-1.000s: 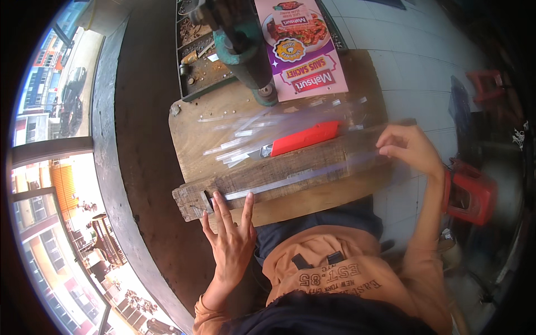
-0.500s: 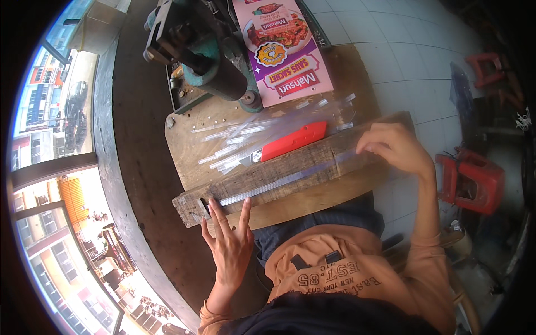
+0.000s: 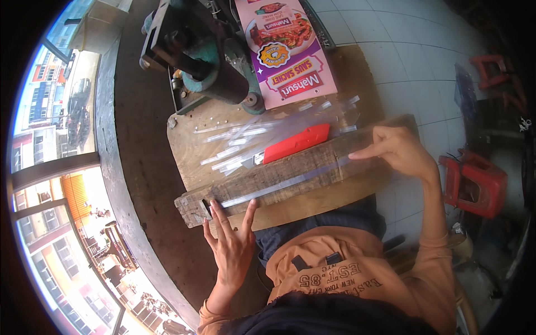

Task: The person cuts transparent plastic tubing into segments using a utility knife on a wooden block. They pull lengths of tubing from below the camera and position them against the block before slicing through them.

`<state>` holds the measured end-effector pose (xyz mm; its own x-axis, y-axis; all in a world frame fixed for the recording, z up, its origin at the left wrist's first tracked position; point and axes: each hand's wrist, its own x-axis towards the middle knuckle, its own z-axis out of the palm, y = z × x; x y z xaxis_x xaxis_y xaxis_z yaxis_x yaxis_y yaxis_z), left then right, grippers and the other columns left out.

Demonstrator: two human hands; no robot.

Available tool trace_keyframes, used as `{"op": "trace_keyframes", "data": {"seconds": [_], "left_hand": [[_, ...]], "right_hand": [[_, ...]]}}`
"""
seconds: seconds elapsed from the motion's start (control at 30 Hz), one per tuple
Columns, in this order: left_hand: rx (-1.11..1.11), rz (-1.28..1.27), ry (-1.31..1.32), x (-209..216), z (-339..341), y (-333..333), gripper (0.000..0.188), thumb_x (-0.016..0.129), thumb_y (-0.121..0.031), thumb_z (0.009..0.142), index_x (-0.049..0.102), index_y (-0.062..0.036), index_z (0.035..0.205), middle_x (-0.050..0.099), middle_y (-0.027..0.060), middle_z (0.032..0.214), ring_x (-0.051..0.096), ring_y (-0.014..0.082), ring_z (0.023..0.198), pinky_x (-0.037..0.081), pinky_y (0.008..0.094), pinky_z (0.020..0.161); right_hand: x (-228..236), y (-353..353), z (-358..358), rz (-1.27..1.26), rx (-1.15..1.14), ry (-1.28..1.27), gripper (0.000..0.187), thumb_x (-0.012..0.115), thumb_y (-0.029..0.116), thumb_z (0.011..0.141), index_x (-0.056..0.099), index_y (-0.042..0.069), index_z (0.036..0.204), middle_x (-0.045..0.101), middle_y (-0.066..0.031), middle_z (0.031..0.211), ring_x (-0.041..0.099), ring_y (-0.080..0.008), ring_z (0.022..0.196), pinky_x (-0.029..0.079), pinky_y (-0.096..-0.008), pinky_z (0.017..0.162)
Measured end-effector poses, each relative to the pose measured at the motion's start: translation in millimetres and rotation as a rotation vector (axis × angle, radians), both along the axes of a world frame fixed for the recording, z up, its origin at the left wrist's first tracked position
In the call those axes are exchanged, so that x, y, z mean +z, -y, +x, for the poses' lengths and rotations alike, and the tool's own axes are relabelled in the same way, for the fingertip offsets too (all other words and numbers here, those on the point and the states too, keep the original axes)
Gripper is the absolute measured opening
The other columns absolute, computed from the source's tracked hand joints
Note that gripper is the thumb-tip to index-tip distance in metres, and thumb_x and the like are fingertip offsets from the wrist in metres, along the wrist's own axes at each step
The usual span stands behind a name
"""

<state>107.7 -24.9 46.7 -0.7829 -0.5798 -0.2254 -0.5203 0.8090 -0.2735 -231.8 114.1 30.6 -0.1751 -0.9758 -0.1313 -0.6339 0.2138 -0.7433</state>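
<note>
A narrow clear plastic strip [image 3: 279, 185] lies lengthwise along a rough wooden beam [image 3: 312, 159]. My left hand [image 3: 231, 245] has its fingers spread, with fingertips resting on the strip's left end. A small dark metal piece [image 3: 206, 209] sits beside those fingertips at the beam's left end. At the strip's other end, my right hand [image 3: 399, 152] is closed, thumb and index finger together on the plastic. Just behind the beam lies a red cutter knife [image 3: 296, 143], its blade end to the left. More clear strips [image 3: 234, 146] are piled loosely behind the knife.
A heavy green and dark metal machine [image 3: 220, 78] stands on the worktable [image 3: 181, 151] at the back left. Beside it lies a pink printed sheet [image 3: 304, 66]. Red plastic stools [image 3: 477, 184] stand on the tiled floor at right. A window ledge [image 3: 106, 139] runs along the left.
My right hand has shifted slightly left along the strip, its index finger now straighter. My left hand stays in place on the strip's left end.
</note>
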Motion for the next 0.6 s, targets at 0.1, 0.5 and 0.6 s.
{"op": "trace_keyframes", "data": {"seconds": [0.1, 0.5, 0.6], "left_hand": [[0.005, 0.008, -0.01, 0, 0, 0, 0.073, 0.061, -0.022, 0.077, 0.031, -0.0354, 0.141, 0.028, 0.0363, 0.138, 0.037, 0.0366, 0.128, 0.024, 0.0492, 0.104], [-0.053, -0.024, -0.001, 4, -11, 8, 0.072, 0.055, -0.014, 0.08, 0.028, -0.0436, 0.14, 0.038, 0.0391, 0.127, 0.054, 0.0394, 0.11, 0.035, 0.0502, 0.099], [-0.076, -0.024, 0.03, 6, -14, 11, 0.073, 0.053, -0.012, 0.081, 0.025, -0.0452, 0.14, 0.04, 0.0406, 0.123, 0.057, 0.0402, 0.107, 0.035, 0.0516, 0.099]], "right_hand": [[0, 1, 2, 0.01, 0.013, -0.041, 0.051, 0.057, -0.005, 0.075, 0.068, 0.035, 0.103, 0.039, -0.0065, 0.063, 0.042, -0.0196, 0.056, 0.039, -0.0339, 0.057], [6, 0, 6, 0.042, 0.09, -0.23, 0.046, 0.056, -0.003, 0.074, 0.069, 0.029, 0.104, 0.042, -0.008, 0.068, 0.051, -0.0209, 0.06, 0.044, -0.0315, 0.057], [11, 2, 5, 0.065, 0.13, -0.288, 0.043, 0.057, -0.001, 0.075, 0.069, 0.029, 0.104, 0.043, -0.0077, 0.069, 0.053, -0.0211, 0.059, 0.045, -0.0319, 0.056]]}}
